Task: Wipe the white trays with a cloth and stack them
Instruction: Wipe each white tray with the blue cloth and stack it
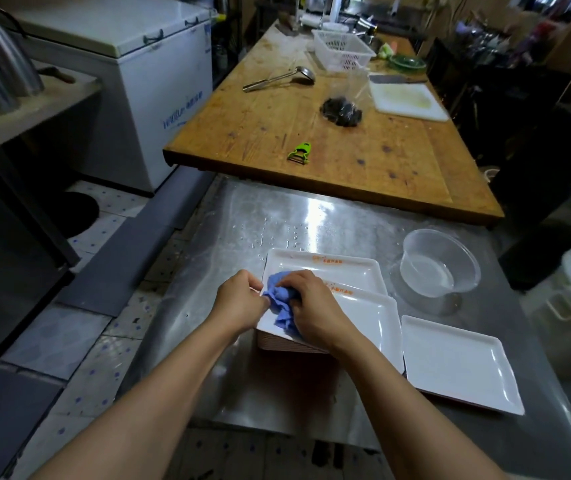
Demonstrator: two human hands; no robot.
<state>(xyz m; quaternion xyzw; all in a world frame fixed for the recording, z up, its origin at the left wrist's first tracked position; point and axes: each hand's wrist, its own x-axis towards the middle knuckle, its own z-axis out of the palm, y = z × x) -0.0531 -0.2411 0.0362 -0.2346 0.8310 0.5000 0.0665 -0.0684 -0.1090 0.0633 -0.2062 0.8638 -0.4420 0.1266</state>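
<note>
Steel kitchen counter (311,220): both hands, left hand (239,299) and right hand (315,306), clutch a blue cloth (282,303) on the top tray (367,317) of an unwiped stack, with one tray (460,362) set aside.

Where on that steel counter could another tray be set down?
The widest bare steel counter lies between the wooden table edge and the far white tray. It looks wet. A narrower strip lies near the front edge, left of the lone tray. The right side is crowded: clear plastic bowl, tray stack and both hands on the blue cloth.
</note>
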